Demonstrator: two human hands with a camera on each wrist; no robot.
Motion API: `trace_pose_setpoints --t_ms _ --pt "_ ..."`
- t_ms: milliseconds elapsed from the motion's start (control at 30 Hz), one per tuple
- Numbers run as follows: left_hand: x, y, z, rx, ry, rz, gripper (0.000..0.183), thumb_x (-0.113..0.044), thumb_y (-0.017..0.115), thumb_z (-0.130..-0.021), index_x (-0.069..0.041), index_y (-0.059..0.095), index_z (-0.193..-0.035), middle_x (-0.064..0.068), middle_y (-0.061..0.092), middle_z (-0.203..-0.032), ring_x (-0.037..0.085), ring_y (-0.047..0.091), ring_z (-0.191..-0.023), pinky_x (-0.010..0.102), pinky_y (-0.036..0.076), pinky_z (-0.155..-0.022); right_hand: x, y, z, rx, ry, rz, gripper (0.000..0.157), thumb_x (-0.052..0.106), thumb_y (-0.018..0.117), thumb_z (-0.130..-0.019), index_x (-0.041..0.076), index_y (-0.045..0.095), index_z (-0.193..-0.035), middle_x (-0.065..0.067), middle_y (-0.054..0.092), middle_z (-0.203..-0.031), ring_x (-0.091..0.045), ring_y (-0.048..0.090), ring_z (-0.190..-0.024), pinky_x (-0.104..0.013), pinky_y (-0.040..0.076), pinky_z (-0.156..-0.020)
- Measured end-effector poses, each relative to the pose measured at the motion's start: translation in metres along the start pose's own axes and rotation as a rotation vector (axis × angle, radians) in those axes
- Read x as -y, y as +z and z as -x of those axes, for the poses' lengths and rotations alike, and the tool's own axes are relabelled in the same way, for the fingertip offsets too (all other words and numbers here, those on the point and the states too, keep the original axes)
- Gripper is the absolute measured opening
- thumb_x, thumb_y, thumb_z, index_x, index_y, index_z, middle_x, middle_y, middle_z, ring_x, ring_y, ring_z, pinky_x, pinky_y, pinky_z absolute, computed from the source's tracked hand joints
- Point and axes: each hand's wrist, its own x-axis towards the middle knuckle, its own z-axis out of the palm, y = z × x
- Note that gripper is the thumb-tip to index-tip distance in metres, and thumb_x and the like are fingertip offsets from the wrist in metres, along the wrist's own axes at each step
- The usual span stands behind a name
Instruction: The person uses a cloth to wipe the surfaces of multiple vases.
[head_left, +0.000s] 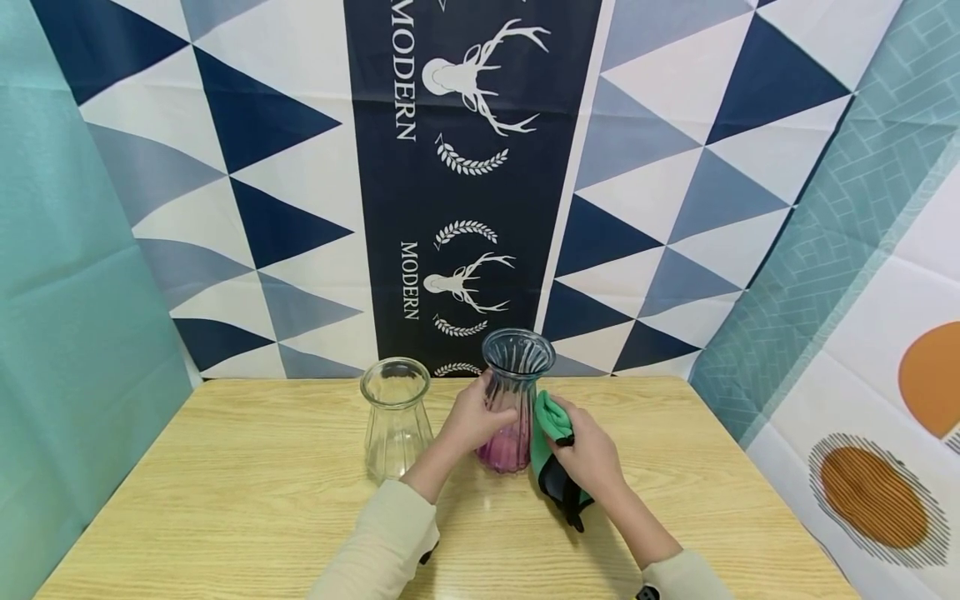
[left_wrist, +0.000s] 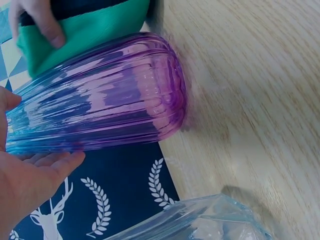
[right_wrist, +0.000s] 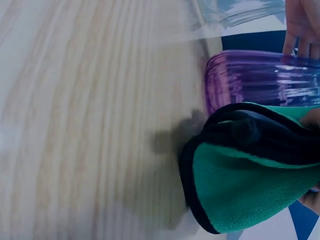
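A ribbed glass vase [head_left: 517,375], blue at its flared rim and fading to purple-pink at the base, stands near the back edge of the table. My left hand [head_left: 480,417] holds it around its side, thumb across the front. In the left wrist view the purple base of the vase [left_wrist: 145,90] shows close against the wood. On the vase's right side, my right hand [head_left: 588,446] grips a folded green cloth [head_left: 553,421] with black edging, which lies against the glass. The cloth [right_wrist: 250,185] hangs in loose folds in the right wrist view and covers part of the vase [right_wrist: 250,75].
A clear glass vase [head_left: 395,417] stands to the left, beside my left forearm. The wooden table [head_left: 247,483] meets a patterned cloth backdrop [head_left: 292,167] right behind the vases. Teal fabric [head_left: 75,292] hangs at the left side.
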Motion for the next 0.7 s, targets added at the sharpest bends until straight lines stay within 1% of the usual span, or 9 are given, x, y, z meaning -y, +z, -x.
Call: trace_pose_setpoints --t_ms 100,200,367,533,633,700 --pt "0.0 0.0 0.0 -0.002 -0.001 0.005 0.08 -0.019 0.068 -0.074 0.005 0.033 -0.141 0.024 0.05 -0.134 0.03 0.051 -0.121 0.042 0.043 -0.102 -0.003 0.002 0.002 0.027 0.012 0.017 0.057 0.017 0.072 -0.081 0.014 0.05 -0.134 -0.017 0.061 -0.114 -0.033 0.062 -0.099 -0.051 0.052 -0.077" --pt "-0.001 -0.001 0.0 -0.002 -0.002 0.01 0.079 -0.019 0.068 -0.074 0.005 0.033 -0.141 0.024 0.05 -0.134 0.03 0.052 -0.121 0.042 0.044 -0.102 -0.005 0.001 0.002 0.012 0.008 0.013 0.057 0.017 0.071 -0.081 0.015 0.05 -0.134 -0.016 0.061 -0.115 -0.032 0.062 -0.099 -0.05 0.052 -0.077" --pt "0.0 0.0 0.0 0.002 -0.009 0.01 0.08 -0.019 0.068 -0.075 0.005 0.033 -0.142 0.024 0.049 -0.135 0.031 0.05 -0.123 0.042 0.043 -0.103 -0.002 -0.001 0.001 -0.074 -0.042 -0.014 0.06 0.014 0.073 -0.079 0.014 0.049 -0.134 -0.017 0.06 -0.117 -0.033 0.061 -0.101 -0.051 0.052 -0.077" --pt "0.0 0.0 0.0 0.006 -0.012 0.009 0.08 -0.02 0.069 -0.075 0.005 0.032 -0.142 0.024 0.048 -0.137 0.031 0.049 -0.124 0.042 0.042 -0.104 0.007 -0.007 -0.004 -0.173 -0.085 -0.051 0.061 0.011 0.074 -0.078 0.014 0.05 -0.134 -0.017 0.06 -0.118 -0.032 0.06 -0.103 -0.051 0.052 -0.079" --pt "0.0 0.0 0.0 0.006 -0.013 0.012 0.08 -0.02 0.069 -0.075 0.004 0.032 -0.142 0.024 0.048 -0.136 0.031 0.05 -0.123 0.042 0.043 -0.103 0.014 -0.011 -0.006 -0.218 -0.102 -0.063 0.061 0.011 0.074 -0.078 0.015 0.05 -0.133 -0.018 0.061 -0.115 -0.032 0.061 -0.099 -0.051 0.053 -0.077" --pt "0.001 0.001 -0.001 0.007 -0.015 0.017 0.08 -0.02 0.069 -0.075 0.003 0.032 -0.142 0.023 0.05 -0.135 0.03 0.051 -0.122 0.042 0.043 -0.103 0.016 -0.012 -0.007 -0.232 -0.109 -0.063 0.06 0.011 0.074 -0.078 0.015 0.05 -0.133 -0.018 0.062 -0.112 -0.032 0.062 -0.096 -0.051 0.053 -0.075"
